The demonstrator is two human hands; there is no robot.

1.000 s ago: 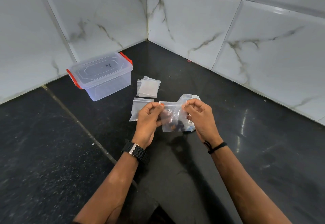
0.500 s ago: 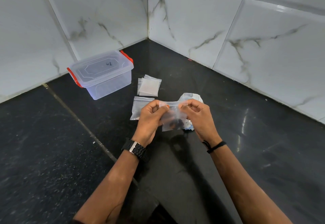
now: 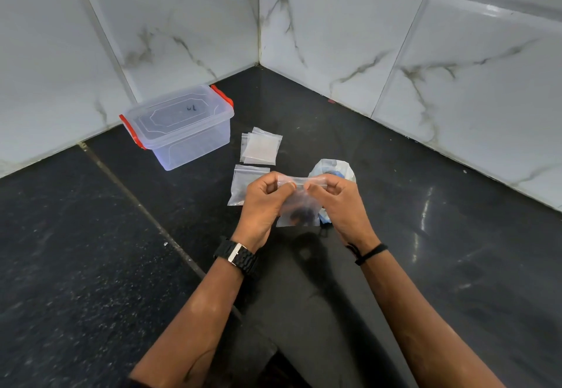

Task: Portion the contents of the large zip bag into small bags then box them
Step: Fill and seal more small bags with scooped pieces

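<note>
We hold one small bag (image 3: 299, 203) up in front of us, above the dark bench (image 3: 425, 266). Our left hand (image 3: 263, 202) and right hand (image 3: 340, 202) each pinch its top edge, the fingers (image 3: 287, 186) curled and pressed on the seal strip, the two pinches close together near the middle. A few dark pieces sit at the bottom of this bag; we cannot tell what they are.

Just behind our right hand lies one large bag (image 3: 333, 168), crumpled on the bench, with something blue showing inside. Behind our left hand one flat bag (image 3: 244, 183) lies on the bench, partly hidden by the knuckles. Farther back is a loose stack (image 3: 261, 145) of empty small bags; we make out about three edges, but the exact count is unclear.

To the left of the stack stands one clear box (image 3: 179, 126), lid on, with two red clips, one at each end.

The left wrist wears one black watch (image 3: 238, 255), the right wrist one black band (image 3: 369, 252). Two marble-tiled walls (image 3: 365, 37) meet in the corner behind the bench.
</note>
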